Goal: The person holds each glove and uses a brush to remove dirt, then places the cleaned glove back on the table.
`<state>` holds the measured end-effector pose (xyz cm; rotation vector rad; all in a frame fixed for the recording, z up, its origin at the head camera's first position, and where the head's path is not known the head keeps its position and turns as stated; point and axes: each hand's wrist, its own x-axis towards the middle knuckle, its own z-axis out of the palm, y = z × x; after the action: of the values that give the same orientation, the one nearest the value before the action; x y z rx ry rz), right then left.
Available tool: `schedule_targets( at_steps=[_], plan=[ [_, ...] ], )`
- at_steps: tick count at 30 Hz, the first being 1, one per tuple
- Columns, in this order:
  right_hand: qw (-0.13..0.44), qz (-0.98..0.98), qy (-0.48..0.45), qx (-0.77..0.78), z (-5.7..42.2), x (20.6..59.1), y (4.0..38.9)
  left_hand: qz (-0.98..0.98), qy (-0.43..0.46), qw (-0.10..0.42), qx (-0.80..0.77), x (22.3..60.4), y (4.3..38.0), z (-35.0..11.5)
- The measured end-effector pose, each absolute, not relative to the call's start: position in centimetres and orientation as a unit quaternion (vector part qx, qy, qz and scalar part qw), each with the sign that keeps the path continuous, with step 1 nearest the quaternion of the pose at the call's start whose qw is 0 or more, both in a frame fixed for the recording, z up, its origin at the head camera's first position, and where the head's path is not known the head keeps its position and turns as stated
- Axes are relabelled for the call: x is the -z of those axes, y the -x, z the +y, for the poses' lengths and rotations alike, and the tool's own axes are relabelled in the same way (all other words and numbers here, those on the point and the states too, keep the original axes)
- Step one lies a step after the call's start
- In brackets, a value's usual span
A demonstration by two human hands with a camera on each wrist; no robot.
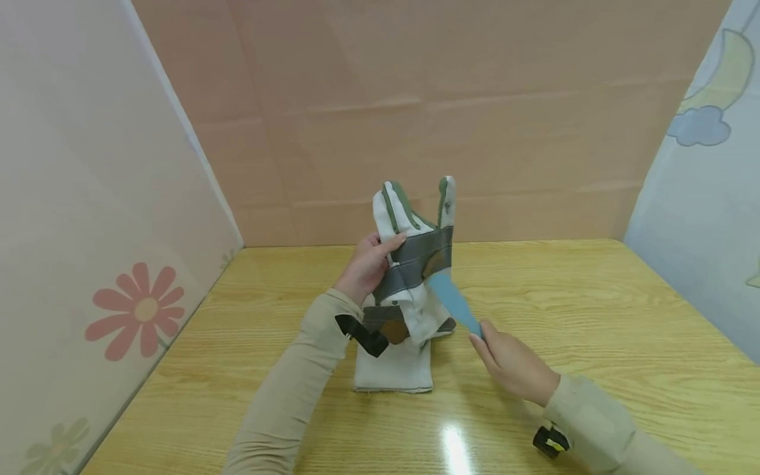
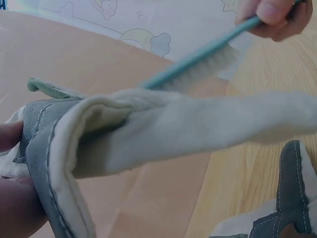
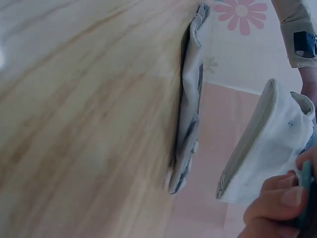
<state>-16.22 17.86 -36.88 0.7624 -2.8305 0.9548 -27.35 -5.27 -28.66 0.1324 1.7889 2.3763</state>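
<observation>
Work glove, white with grey bands and green trim, is held finger ends up above the wooden table in the head view, over a second glove on the wood. The left hand pinches its side, thumb across the grey; the right hand has its fingers curled round a blue-green brush, which reaches the glove's banded part. In the left wrist view, the brush's pale bristles blur behind the white cuff; I cannot tell whether they touch it. In the right wrist view, right fingers wrap the handle beside the raised glove, while the second glove lies edge-on, near a sleeve bearing a black wrist device
</observation>
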Motion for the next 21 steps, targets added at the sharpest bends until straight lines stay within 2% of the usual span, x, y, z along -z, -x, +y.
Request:
schedule_targets(
  at_steps=[6, 8, 21],
  plan=[
    [0.113, -0.896, -0.258, -0.344, 17.7, 35.9, 16.5, 0.598, -0.046, 0.089, -0.795, 28.5, 27.3, -5.1],
    [0.124, -0.892, -0.258, -0.35, 17.4, 35.6, 16.9, 0.598, -0.046, 0.094, -0.795, 28.4, 27.1, -4.9],
    [0.068, -0.907, -0.25, -0.332, 16.6, 36.5, 17.4, 0.601, -0.055, 0.1, -0.791, 28.4, 26.8, -4.3]
  ],
)
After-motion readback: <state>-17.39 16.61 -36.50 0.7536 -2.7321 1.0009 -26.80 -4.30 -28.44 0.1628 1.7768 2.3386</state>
